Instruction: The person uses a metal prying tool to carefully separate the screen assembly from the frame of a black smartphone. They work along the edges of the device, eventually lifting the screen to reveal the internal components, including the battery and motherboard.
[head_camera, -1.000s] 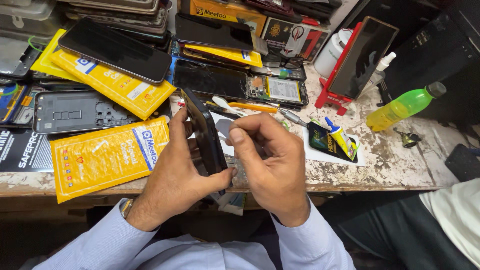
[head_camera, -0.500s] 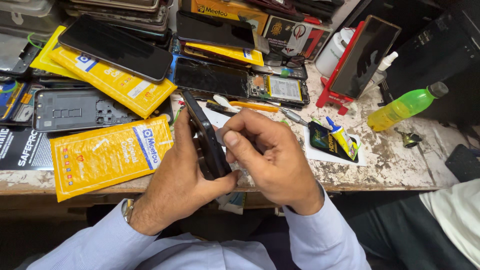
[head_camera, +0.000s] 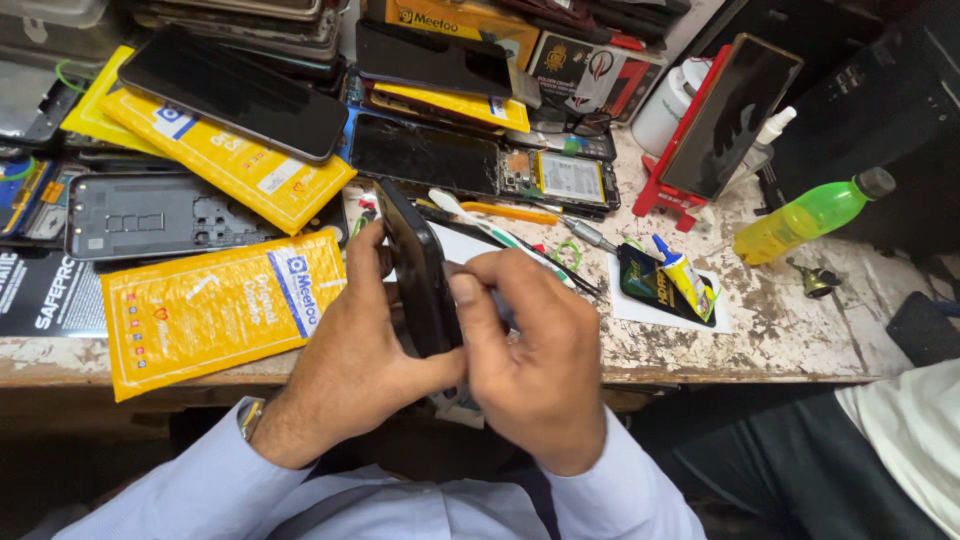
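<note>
Worn wooden workbench (head_camera: 800, 340) (paint flaking), evenly lit.

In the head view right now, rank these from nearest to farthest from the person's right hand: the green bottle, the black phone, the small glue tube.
Measured from the right hand:
1. Black phone: held on edge between both hands, touching the right hand.
2. Small glue tube: to the right, lying on a dark packet.
3. Green bottle: far right, on its side.
</note>
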